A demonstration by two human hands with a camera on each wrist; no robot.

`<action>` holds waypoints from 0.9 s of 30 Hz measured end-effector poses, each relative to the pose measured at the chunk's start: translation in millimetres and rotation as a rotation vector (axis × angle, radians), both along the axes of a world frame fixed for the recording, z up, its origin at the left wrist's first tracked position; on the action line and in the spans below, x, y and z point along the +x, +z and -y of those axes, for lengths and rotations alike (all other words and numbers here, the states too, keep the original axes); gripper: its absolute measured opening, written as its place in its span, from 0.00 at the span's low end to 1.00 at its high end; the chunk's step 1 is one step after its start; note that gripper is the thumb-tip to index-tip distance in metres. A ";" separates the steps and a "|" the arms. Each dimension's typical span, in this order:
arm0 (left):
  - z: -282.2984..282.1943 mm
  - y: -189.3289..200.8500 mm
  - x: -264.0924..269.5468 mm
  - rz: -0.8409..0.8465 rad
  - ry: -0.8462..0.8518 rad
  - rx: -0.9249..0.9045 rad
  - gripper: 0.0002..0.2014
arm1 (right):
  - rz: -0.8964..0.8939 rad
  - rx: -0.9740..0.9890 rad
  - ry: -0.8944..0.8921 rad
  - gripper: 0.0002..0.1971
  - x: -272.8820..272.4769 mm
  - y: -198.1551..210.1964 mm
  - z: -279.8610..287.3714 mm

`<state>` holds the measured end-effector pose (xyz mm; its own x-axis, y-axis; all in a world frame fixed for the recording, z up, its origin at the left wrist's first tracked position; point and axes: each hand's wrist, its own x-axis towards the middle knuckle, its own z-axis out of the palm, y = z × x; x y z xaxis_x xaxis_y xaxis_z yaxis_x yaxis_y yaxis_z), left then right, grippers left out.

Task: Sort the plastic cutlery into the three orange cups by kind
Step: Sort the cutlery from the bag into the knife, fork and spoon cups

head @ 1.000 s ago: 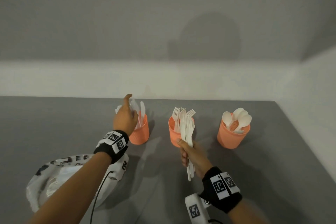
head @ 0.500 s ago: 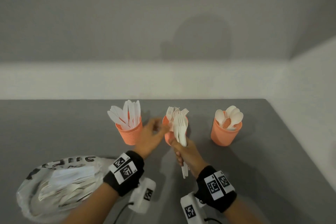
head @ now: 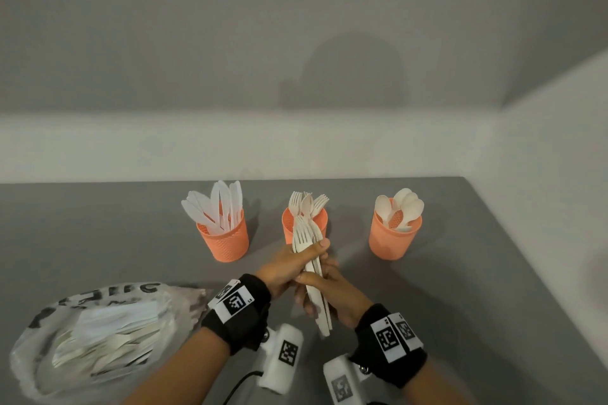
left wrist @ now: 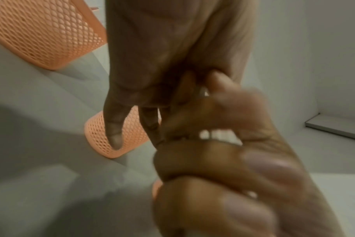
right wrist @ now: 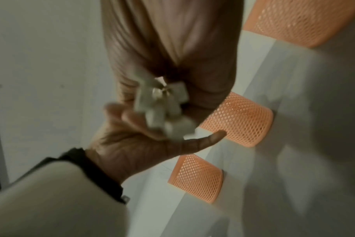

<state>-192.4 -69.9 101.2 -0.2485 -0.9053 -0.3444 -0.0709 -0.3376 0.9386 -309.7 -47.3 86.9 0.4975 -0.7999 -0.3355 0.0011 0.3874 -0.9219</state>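
A grey bench [head: 460, 289] met pale walls. A bag [head: 98, 339] lay at its near left. Three cups stood toward the far edge: knives [head: 227, 240], forks [head: 320, 222], spoons [head: 393, 240]. Both the left hand [head: 289, 268] and right hand [head: 332, 296] gripped the fork bundle [head: 309, 240], fingers curled round it, before the middle cup.
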 end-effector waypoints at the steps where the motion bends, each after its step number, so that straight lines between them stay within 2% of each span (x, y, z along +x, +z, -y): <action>1: 0.7 -0.2 1.1 -0.006 0.018 -0.018 0.22 | 0.017 0.014 -0.024 0.07 -0.1 -1.9 -1.0; 3: 4.5 2.2 5.6 -0.025 0.082 -0.060 0.23 | 0.055 0.048 -0.079 0.08 -0.8 -6.0 -1.9; 5: 8.9 8.1 11.3 -0.027 0.119 -0.116 0.18 | 0.084 0.074 -0.111 0.07 -3.6 -6.6 -1.7; 9: 16.2 14.8 19.5 0.143 0.111 -0.266 0.09 | 0.085 0.087 -0.088 0.09 -7.4 -5.0 -1.0; 14: 21.0 13.0 18.3 0.172 0.154 -0.360 0.07 | 0.092 0.081 -0.108 0.14 -5.3 -6.3 -2.3; 18: 25.6 9.7 19.4 0.230 0.141 -0.391 0.08 | 0.107 0.114 -0.141 0.11 -7.1 -6.0 -2.5; 22: 35.6 10.4 17.8 0.279 0.195 -0.428 0.08 | 0.063 0.091 -0.187 0.14 -9.8 -8.3 -1.6; 27: 46.1 25.6 22.7 0.162 0.310 -0.398 0.08 | 0.024 0.038 -0.256 0.16 -18.0 -11.1 2.3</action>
<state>-169.7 -116.0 126.8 0.0792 -0.9964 0.0290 -0.1791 0.0144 0.9837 -327.8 -49.6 75.8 0.2884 -0.8880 -0.3582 0.1258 0.4060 -0.9052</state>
